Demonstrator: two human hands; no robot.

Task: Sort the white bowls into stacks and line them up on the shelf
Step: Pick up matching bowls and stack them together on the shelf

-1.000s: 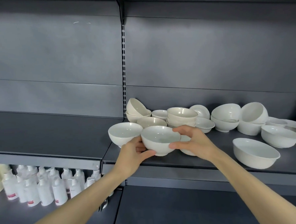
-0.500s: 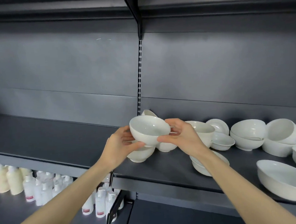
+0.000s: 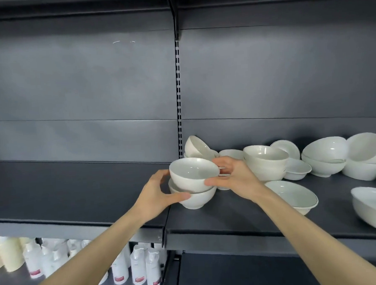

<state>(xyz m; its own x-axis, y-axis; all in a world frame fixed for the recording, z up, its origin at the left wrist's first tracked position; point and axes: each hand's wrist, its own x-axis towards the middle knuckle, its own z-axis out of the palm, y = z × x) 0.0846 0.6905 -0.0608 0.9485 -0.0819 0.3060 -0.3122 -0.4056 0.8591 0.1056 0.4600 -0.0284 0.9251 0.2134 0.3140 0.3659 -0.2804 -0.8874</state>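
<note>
Holding top bowl nested in bottom bowl.

I face a dark grey metal shelving unit. Its back panels are matte, with a soft pale sheen across the middle and two small white scuffs high on the left one. A slotted upright runs down between the left and right bays, topped by a black bracket under the upper shelf. The shelf before me has a seam in line with that upright. Below, on the left, white bottles with red labels and cream bottles stand on the lower shelf.
</note>
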